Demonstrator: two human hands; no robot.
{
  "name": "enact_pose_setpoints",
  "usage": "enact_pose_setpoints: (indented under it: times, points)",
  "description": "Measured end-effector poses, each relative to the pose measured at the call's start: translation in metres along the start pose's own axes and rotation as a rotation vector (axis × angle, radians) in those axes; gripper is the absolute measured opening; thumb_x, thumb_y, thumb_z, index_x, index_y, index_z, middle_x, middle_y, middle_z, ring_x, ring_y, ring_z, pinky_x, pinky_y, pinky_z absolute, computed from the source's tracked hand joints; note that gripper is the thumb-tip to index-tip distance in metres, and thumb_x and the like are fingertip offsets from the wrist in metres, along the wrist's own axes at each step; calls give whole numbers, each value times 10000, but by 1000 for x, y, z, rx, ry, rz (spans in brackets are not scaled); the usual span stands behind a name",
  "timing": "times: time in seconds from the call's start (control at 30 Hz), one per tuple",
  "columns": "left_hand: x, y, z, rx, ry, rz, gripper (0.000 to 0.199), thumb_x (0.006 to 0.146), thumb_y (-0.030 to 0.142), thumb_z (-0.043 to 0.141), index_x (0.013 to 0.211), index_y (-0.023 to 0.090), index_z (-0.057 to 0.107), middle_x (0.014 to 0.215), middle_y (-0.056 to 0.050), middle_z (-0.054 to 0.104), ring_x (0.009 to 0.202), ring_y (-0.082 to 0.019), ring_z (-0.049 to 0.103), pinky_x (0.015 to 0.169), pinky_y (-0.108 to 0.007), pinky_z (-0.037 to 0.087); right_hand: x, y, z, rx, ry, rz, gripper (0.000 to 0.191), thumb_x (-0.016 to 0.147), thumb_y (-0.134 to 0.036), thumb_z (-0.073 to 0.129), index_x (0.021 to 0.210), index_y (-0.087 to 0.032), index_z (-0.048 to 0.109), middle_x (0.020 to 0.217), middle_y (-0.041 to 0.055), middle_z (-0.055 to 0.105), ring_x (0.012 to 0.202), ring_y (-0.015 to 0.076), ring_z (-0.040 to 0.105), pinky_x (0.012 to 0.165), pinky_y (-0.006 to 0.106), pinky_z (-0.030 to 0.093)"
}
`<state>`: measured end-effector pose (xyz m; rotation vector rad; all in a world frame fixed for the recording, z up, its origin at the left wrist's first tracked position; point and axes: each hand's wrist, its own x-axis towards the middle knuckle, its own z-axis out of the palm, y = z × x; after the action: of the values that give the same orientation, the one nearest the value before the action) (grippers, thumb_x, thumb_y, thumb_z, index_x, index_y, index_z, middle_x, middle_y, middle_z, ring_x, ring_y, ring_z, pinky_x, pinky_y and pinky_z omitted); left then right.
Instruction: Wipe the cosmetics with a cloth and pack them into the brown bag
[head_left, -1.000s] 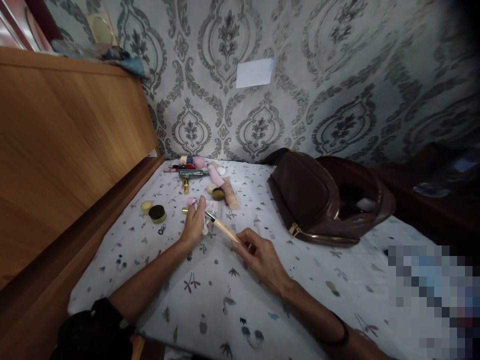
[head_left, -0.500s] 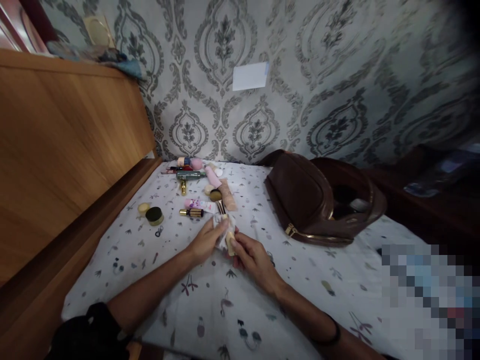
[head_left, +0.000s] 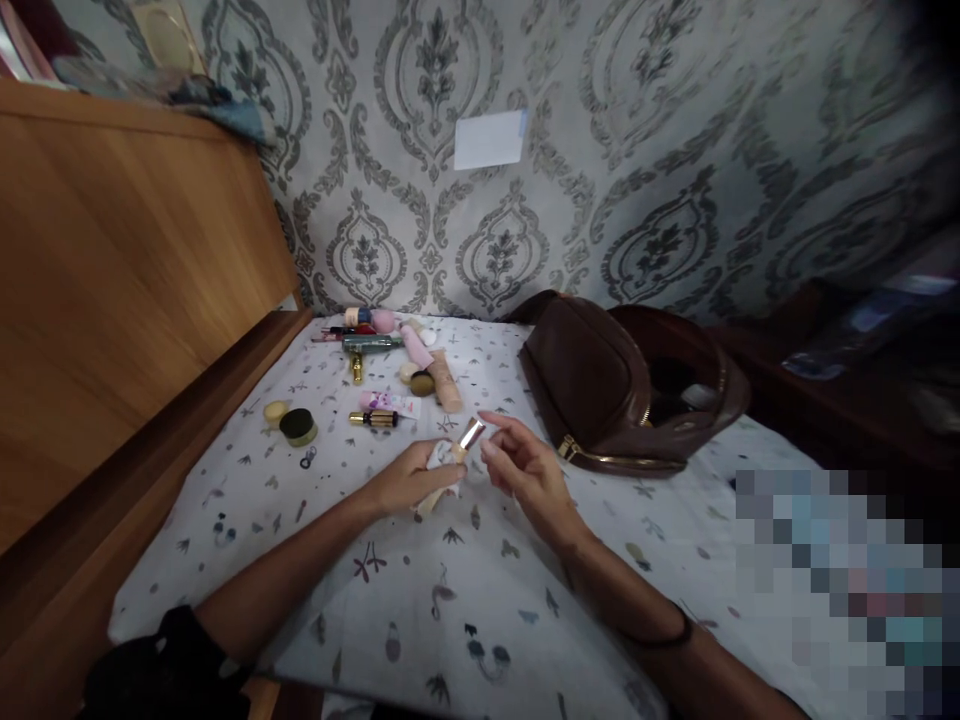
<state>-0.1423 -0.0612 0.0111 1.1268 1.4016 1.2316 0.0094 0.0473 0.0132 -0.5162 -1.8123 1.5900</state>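
Note:
My left hand (head_left: 409, 478) is closed around a crumpled white wipe (head_left: 441, 456) and a small cream-coloured cosmetic tube with a shiny gold cap (head_left: 470, 436). The cap points up and to the right, out of the grip. Just beside it is my right hand (head_left: 525, 470), thumb and index finger apart; whether a fingertip touches the cap I cannot tell. Beyond the hands lie a black-and-gold lipstick (head_left: 373, 419), a pink-and-white tube (head_left: 391, 404) and a beige tube (head_left: 445, 382).
Toward the wall are a green tube (head_left: 371, 343), a gold lipstick (head_left: 357, 368) and a pink tube (head_left: 415, 347). A dark-lidded jar (head_left: 298, 428) sits at left. The brown bag (head_left: 589, 385) stands open on the right. A wooden cabinet (head_left: 135, 270) borders the left side.
My right hand has let go of the tube and its fingers have spread. The tube has turned in my left hand, so its gold cap now shows. The view has shifted slightly.

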Motion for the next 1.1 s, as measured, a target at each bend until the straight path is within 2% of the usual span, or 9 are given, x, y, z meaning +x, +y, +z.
enact_pose_setpoints:
  times: [0.07,0.13,0.3,0.37,0.53,0.6,0.67,0.87,1.1]
  points:
    - [-2,2,1,46,-82,-18,282,808,436,646,792,163,576,685,27,556,622,-117,515,581,-220,388,1,-1,-1,73,-29,-7,452,825,-511,656,1159,-210,623,629,-59,469,474,79,399,419,206,314]
    - [-3,4,3,82,-98,-16,262,809,417,628,783,165,563,681,27,545,625,-120,509,581,-222,380,1,0,0,104,-45,-3,397,819,-523,664,1054,-203,654,592,-65,450,451,72,385,403,203,301]
    - [-5,12,10,287,21,152,130,791,278,596,841,159,583,773,4,589,767,-166,549,672,-242,409,-4,5,9,105,-88,5,376,795,-537,687,931,-195,613,539,-76,482,400,66,403,372,195,289]
    - [-5,13,12,412,67,189,92,791,255,579,823,169,574,750,16,583,753,-166,542,666,-245,397,-6,3,10,89,-88,10,370,797,-539,685,885,-193,592,513,-85,470,383,61,393,365,190,277]
    - [-3,10,7,636,104,167,131,785,284,598,746,194,512,670,49,504,648,-147,491,601,-244,327,-1,-5,1,118,122,17,392,768,-554,708,809,-202,540,475,-95,459,355,52,351,349,185,248]
    - [-2,8,3,641,98,161,135,795,298,596,767,195,513,701,44,517,666,-153,503,603,-245,321,3,-6,-4,138,213,10,407,746,-559,724,784,-204,528,475,-92,462,356,49,341,345,185,241]
    - [-1,7,1,607,76,158,138,805,311,589,787,193,520,722,41,528,682,-156,513,608,-243,324,6,-6,-7,157,233,8,412,742,-560,726,772,-206,517,476,-88,467,358,47,332,347,187,236]
    - [-1,9,-3,420,38,100,155,799,322,585,861,181,564,738,33,548,712,-159,526,655,-238,380,4,-6,-4,237,84,9,387,779,-521,706,946,-195,580,529,-81,499,389,56,373,364,190,264]
    - [-6,12,6,689,84,233,50,808,241,561,799,200,535,754,22,569,714,-174,531,653,-257,368,-5,-1,8,193,-4,110,434,750,-573,712,789,-219,464,481,-85,545,312,56,398,324,170,257]
